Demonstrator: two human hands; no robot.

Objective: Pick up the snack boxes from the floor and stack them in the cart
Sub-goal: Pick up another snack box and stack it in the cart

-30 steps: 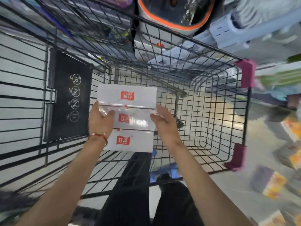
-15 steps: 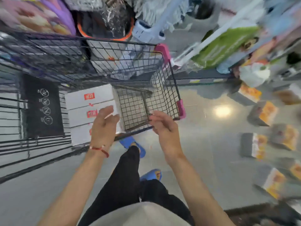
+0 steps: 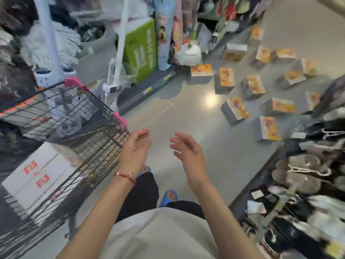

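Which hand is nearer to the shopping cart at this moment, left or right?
Left. The left hand hovers open right beside the wire end of the cart, below its pink corner bumper. The right hand is farther out over the floor, empty.

Orange-printed grey snack boxes (image 3: 235, 109), black cart (image 3: 78, 116)

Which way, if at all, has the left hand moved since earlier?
Yes. The left hand came off the white boxes and out of the cart, rightward past its rim.
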